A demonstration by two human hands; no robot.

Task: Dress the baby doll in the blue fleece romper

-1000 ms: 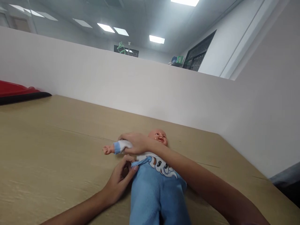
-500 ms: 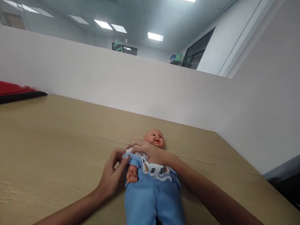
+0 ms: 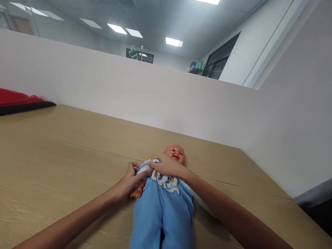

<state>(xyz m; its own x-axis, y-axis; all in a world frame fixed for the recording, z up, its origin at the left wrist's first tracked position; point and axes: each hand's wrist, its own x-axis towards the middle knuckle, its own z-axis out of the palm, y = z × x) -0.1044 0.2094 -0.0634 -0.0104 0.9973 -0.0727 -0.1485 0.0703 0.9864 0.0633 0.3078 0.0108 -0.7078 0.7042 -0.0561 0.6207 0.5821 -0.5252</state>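
A baby doll [image 3: 174, 152] lies on its back on the wooden table, its head away from me. It wears a light blue outfit [image 3: 162, 214] with a white elephant picture [image 3: 166, 181] on the chest. My left hand [image 3: 135, 177] is closed on the outfit's blue-and-white edge by the doll's shoulder, thumb on top. Below that thumb the doll's small hand [image 3: 138, 189] sticks out. My right hand [image 3: 167, 166] reaches across the doll's chest, its fingers closed on the same cloth just under the chin. Part of the doll's upper body is hidden under my right hand and forearm.
The tabletop [image 3: 77, 152] meets a white partition [image 3: 145, 93] at the back and a wall on the right. A red object with a black edge [image 3: 23, 103] sits at the far left. Something dark [image 3: 317, 207] stands beyond the right table edge.
My left hand has moved slightly right and up with the cloth edge. The elephant picture and trousers have shifted left, and the cloth now covers more of the doll's upper arm.
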